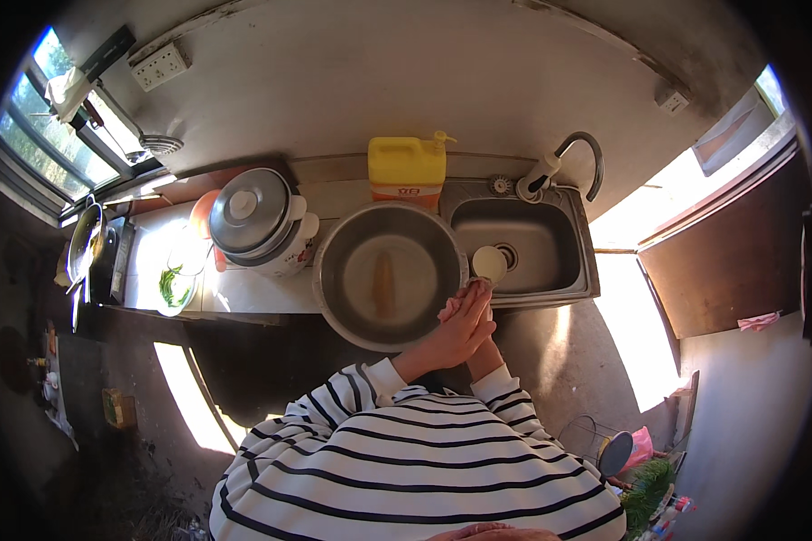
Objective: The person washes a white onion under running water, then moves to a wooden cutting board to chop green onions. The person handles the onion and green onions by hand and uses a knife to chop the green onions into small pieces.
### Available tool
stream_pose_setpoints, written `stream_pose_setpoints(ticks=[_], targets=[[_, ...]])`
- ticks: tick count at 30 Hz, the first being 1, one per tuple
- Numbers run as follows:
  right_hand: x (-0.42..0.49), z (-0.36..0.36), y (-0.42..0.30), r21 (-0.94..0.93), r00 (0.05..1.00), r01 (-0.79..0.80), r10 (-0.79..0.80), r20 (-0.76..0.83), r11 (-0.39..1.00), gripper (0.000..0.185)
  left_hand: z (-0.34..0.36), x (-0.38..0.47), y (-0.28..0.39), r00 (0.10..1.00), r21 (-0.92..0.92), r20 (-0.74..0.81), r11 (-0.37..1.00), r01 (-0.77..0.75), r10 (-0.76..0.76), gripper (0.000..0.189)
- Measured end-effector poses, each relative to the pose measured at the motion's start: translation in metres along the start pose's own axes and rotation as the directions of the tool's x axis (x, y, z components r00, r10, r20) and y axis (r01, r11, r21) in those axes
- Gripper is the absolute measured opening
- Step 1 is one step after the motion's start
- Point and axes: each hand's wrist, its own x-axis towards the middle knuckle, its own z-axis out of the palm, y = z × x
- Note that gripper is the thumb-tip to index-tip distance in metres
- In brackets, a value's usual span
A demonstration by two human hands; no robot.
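Note:
My left hand (452, 337) and my right hand (485, 330) are pressed together at the right rim of a large metal basin (352, 297). Between them is a crumpled pink cloth (450, 308), part of it showing past the fingers. My left hand covers much of the right one. Just beyond my fingertips, a pale round bowl or cup (489, 264) sits in the stainless steel sink (534, 233), beside the drain. Inside the basin lies a brownish streak, perhaps a reflection.
A yellow pump jug (406, 162) stands behind the basin. Left of it are a lidded electric cooker (252, 211), a dish of green vegetables (174, 289) and a wok (86, 243). The curved faucet (585, 149) rises behind the sink. Another pink cloth (759, 321) hangs far right.

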Motion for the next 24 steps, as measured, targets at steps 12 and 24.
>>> stream_pose_setpoints(ticks=[12, 24], targets=[[0.015, 0.054, -0.004, -0.994, 0.994, -0.092, 0.062, -0.088, 0.06, 0.024, -0.116, -0.045, 0.027, 0.901, -0.003, 0.255, 0.931, 0.364, -0.351, 0.038], [0.041, 0.097, -0.016, -0.149, 0.991, -0.121, 0.129, 0.043, 0.981, 0.035, -0.099, -0.022, 0.021, 0.915, -0.939, 0.34, -0.032, 0.342, -0.218, 0.064]])
